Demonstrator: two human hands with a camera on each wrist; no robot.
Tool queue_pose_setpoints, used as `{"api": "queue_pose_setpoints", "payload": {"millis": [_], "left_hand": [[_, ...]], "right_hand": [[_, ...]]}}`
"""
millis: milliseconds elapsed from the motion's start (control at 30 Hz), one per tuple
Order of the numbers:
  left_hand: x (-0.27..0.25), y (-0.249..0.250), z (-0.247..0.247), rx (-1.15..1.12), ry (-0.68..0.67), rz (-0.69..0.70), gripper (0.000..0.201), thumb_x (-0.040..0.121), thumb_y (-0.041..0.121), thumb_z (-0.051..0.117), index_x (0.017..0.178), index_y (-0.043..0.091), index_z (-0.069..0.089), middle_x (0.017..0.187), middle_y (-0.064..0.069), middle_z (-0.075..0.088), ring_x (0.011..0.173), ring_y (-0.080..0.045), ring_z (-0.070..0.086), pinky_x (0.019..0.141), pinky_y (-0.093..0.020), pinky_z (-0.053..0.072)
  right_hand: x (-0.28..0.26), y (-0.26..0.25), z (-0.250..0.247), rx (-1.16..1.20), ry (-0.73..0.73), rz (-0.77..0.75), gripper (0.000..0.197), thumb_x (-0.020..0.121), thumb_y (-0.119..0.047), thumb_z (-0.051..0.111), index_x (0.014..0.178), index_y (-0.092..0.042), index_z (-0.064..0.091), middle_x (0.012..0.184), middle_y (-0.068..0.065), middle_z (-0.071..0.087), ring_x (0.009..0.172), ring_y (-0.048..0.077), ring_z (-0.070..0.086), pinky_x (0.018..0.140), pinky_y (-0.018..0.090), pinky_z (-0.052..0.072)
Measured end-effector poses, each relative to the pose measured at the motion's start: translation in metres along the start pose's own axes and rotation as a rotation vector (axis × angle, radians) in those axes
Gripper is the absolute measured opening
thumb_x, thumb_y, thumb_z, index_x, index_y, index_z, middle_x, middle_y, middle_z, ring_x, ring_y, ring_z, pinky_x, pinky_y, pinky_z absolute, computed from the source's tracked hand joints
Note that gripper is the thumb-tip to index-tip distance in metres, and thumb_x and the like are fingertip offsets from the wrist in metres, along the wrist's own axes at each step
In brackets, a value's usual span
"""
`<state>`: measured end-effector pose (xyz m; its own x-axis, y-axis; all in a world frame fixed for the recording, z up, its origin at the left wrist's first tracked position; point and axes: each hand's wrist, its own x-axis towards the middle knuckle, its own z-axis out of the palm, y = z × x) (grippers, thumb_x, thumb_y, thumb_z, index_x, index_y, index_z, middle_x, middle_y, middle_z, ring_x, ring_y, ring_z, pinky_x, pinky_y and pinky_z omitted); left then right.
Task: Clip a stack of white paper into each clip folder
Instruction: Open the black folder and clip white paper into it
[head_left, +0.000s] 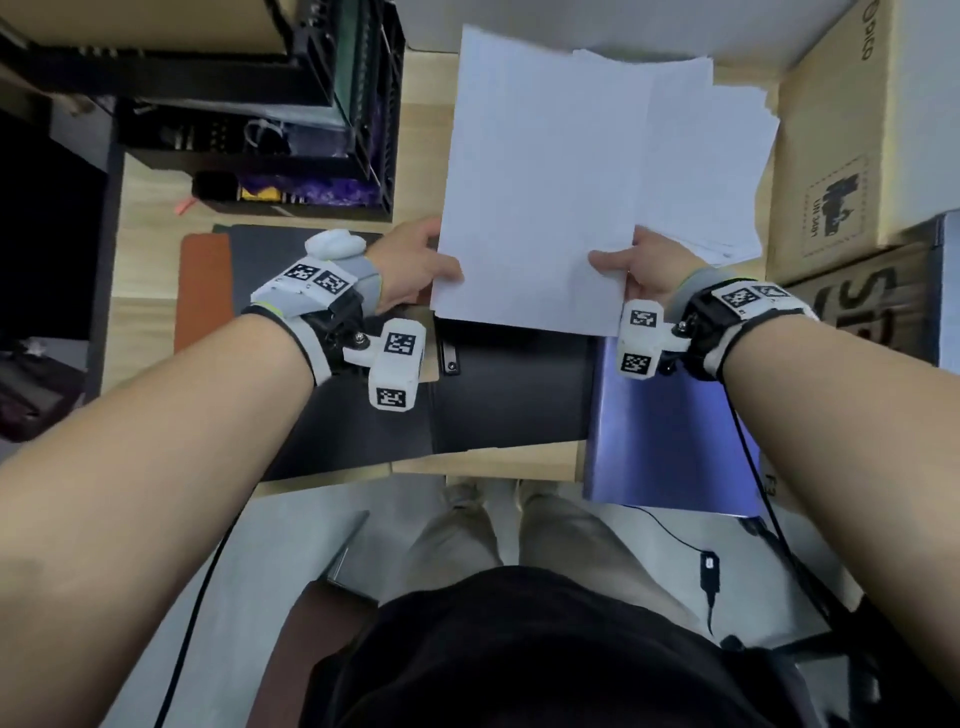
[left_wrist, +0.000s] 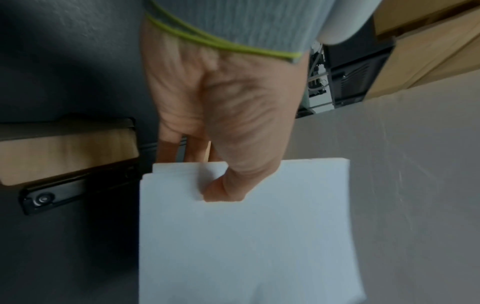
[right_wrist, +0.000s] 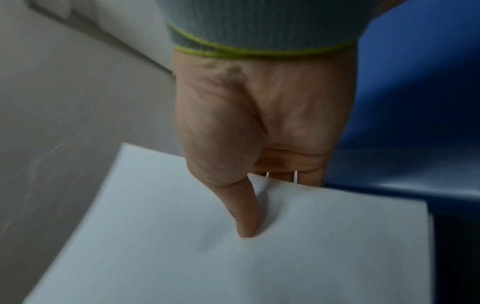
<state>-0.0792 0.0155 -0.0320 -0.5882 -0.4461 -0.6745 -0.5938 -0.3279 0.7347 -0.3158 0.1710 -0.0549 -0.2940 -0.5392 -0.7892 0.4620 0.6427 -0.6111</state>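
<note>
Office or storeroom workspace, cluttered. Landmark: light wood-grain surface (head_left: 156, 218), seen from above by a standing person. On it, at the near edge, an open black clip folder (head_left: 509, 395) with a metal clamp bar (head_left: 448, 358); just right of that a closed blue-violet plastic folder (head_left: 670, 441); at its left a flat orange-brown sheet (head_left: 200, 291). At the surface's far left, black stacked wire-frame trays (head_left: 291, 130) holding small purple and yellow items. At its far middle, loose white paper sheets (head_left: 691, 156). Right of the surface, brown cardboard shipping boxes (head_left: 841, 145) with printed marks. Below the near edge, grey floor (head_left: 291, 530) with a black cable (head_left: 680, 540).
</note>
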Motion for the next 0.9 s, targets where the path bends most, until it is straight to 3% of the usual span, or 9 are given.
{"api": "queue_pose_setpoints", "payload": {"millis": [67, 167, 233, 300, 400, 500, 700, 800, 900], "left_hand": [[0.004, -0.007, -0.003, 0.017, 0.062, -0.014, 0.048, 0.083, -0.007, 0.060, 0.119, 0.024, 0.060, 0.114, -0.002, 0.070, 0.106, -0.024, 0.068, 0.084, -0.038, 0.058], [0.013, -0.006, -0.005, 0.029, 0.221, 0.028, 0.042, 0.079, -0.003, 0.069, 0.116, 0.018, 0.065, 0.113, -0.005, 0.070, 0.105, -0.023, 0.068, 0.094, -0.043, 0.055], [0.017, -0.003, -0.006, 0.037, 0.317, 0.066, 0.037, 0.079, 0.007, 0.075, 0.114, 0.014, 0.067, 0.114, -0.005, 0.071, 0.104, -0.021, 0.068, 0.095, -0.042, 0.054], [0.017, 0.002, -0.004, 0.073, 0.372, 0.109, 0.037, 0.080, 0.016, 0.077, 0.116, 0.012, 0.068, 0.117, -0.004, 0.070, 0.105, -0.019, 0.067, 0.095, -0.039, 0.054], [0.013, 0.010, 0.000, 0.166, 0.433, 0.237, 0.033, 0.086, 0.017, 0.073, 0.118, 0.008, 0.068, 0.116, -0.003, 0.070, 0.103, -0.015, 0.067, 0.089, -0.023, 0.051], [0.010, 0.016, 0.002, 0.238, 0.450, 0.293, 0.028, 0.089, 0.016, 0.070, 0.116, 0.009, 0.069, 0.107, 0.005, 0.068, 0.096, -0.010, 0.065, 0.075, -0.009, 0.045], [0.005, 0.008, -0.004, 0.271, 0.390, 0.254, 0.054, 0.073, 0.023, 0.085, 0.122, 0.014, 0.063, 0.114, 0.005, 0.069, 0.103, -0.012, 0.066, 0.095, -0.030, 0.051], [0.004, 0.007, -0.003, 0.209, 0.345, 0.237, 0.059, 0.071, 0.017, 0.087, 0.124, 0.012, 0.062, 0.118, 0.003, 0.069, 0.106, -0.012, 0.065, 0.099, -0.032, 0.051], [0.003, 0.007, 0.002, 0.201, 0.349, 0.228, 0.056, 0.075, 0.013, 0.084, 0.126, 0.008, 0.061, 0.118, 0.003, 0.065, 0.106, -0.011, 0.061, 0.098, -0.026, 0.046]], "right_hand": [[-0.001, 0.001, 0.002, -0.052, 0.035, -0.060, 0.037, 0.090, 0.008, 0.062, 0.123, -0.009, 0.060, 0.109, 0.008, 0.072, 0.096, 0.027, 0.072, 0.071, 0.039, 0.061], [0.001, 0.003, 0.006, -0.113, 0.096, -0.161, 0.040, 0.080, 0.007, 0.071, 0.116, -0.009, 0.067, 0.110, 0.009, 0.074, 0.101, 0.028, 0.071, 0.089, 0.044, 0.058], [0.002, 0.004, 0.009, -0.138, 0.123, -0.208, 0.032, 0.077, 0.008, 0.072, 0.102, -0.013, 0.071, 0.107, 0.011, 0.074, 0.100, 0.030, 0.071, 0.093, 0.046, 0.056], [0.000, 0.003, 0.012, -0.145, 0.152, -0.248, 0.029, 0.078, 0.011, 0.069, 0.094, -0.013, 0.072, 0.105, 0.012, 0.074, 0.100, 0.030, 0.071, 0.093, 0.044, 0.056], [-0.005, -0.002, 0.017, -0.159, 0.164, -0.308, 0.032, 0.079, 0.012, 0.068, 0.106, -0.004, 0.072, 0.108, 0.013, 0.072, 0.102, 0.029, 0.070, 0.092, 0.036, 0.056], [-0.006, -0.006, 0.018, -0.194, 0.202, -0.352, 0.037, 0.078, 0.008, 0.071, 0.113, -0.004, 0.070, 0.110, 0.010, 0.072, 0.099, 0.024, 0.069, 0.090, 0.029, 0.055], [-0.012, -0.005, 0.018, -0.175, 0.183, -0.369, 0.033, 0.074, 0.006, 0.077, 0.105, -0.005, 0.073, 0.105, 0.007, 0.074, 0.096, 0.018, 0.072, 0.087, 0.026, 0.056], [-0.013, -0.005, 0.020, -0.143, 0.154, -0.381, 0.030, 0.072, 0.004, 0.080, 0.096, -0.012, 0.073, 0.100, 0.003, 0.076, 0.093, 0.016, 0.073, 0.087, 0.028, 0.057], [-0.013, -0.006, 0.023, -0.154, 0.133, -0.391, 0.033, 0.071, 0.002, 0.082, 0.101, -0.010, 0.073, 0.104, 0.004, 0.076, 0.098, 0.018, 0.073, 0.092, 0.030, 0.056]]}}
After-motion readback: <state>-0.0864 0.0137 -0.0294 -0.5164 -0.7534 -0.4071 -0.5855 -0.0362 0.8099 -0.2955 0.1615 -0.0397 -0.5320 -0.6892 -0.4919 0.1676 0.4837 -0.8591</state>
